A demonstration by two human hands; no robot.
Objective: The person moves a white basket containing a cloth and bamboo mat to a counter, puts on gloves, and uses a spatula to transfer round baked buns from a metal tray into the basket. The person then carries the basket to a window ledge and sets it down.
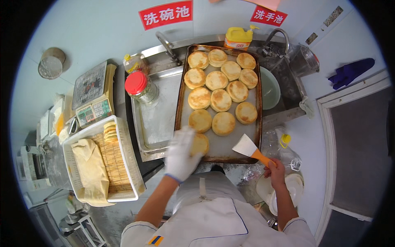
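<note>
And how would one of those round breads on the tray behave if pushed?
A round bread would probably slide rather than roll, lying flat on the tray. Its browned top suggests a fairly firm crust; its paler sides look softer, so squeezing might dent it.

A bakery kitchen is indicated by a brown-rimmed rectangular metal tray [218, 149] of round golden-brown breads [221, 100], a rectangular stainless-steel sink [162, 109] with a curved metal tap [168, 46] beyond, and a beige, flat-topped weighing scale [90, 86] at left.
</note>
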